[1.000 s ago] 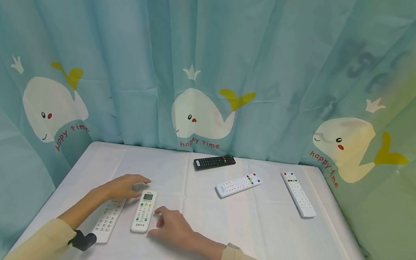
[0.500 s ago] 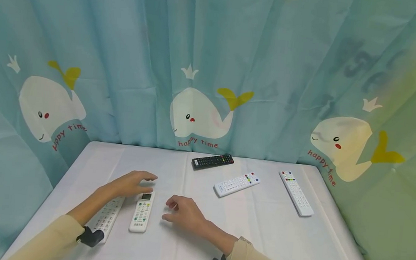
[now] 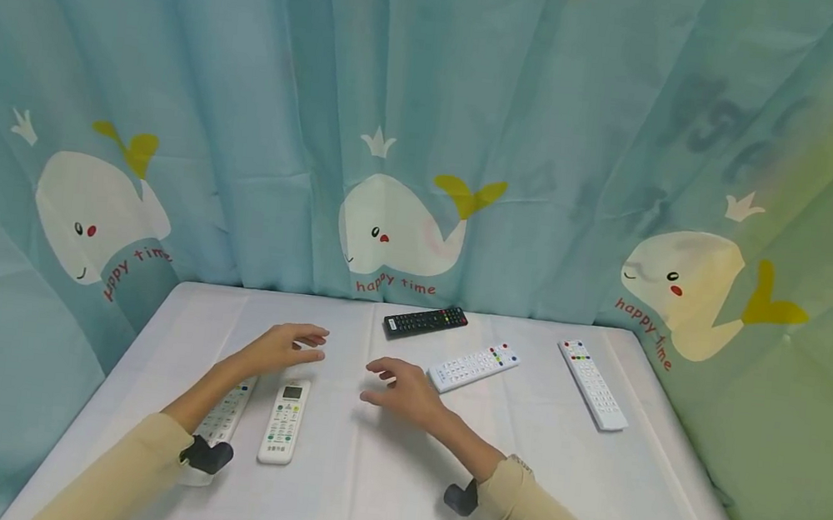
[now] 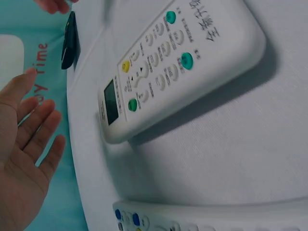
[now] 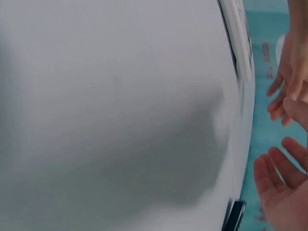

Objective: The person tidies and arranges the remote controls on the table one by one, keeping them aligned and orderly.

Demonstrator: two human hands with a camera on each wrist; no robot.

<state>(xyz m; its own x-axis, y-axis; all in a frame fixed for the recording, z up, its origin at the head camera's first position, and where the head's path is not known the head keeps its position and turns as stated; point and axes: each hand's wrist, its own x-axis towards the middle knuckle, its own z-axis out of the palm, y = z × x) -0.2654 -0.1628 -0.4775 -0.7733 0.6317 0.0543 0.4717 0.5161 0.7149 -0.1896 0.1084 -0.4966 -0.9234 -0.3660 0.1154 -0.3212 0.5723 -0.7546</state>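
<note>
Both hands hover over the white-covered table, holding nothing. My left hand (image 3: 283,349) is just beyond the top end of a white air-conditioner remote (image 3: 284,421) with a small screen. In the left wrist view its fingers (image 4: 41,122) are loosely extended, apart from that remote (image 4: 149,67). Another white remote (image 3: 228,413) lies partly hidden under my left forearm. Toward the table's middle, my right hand (image 3: 404,389) has its fingers slightly bent, left of a white remote with coloured buttons (image 3: 474,368). The right wrist view shows this hand (image 5: 284,185) facing the left one.
A black remote (image 3: 425,323) lies near the table's back edge. One more white remote (image 3: 593,386) lies slanted at the right. Behind the table (image 3: 515,487) hangs a blue-green curtain (image 3: 433,86) printed with whales.
Both hands have moved away from the remote with the screen, forward and to the right, the right hand farther. The view shifted slightly; the remotes appear to stay put.
</note>
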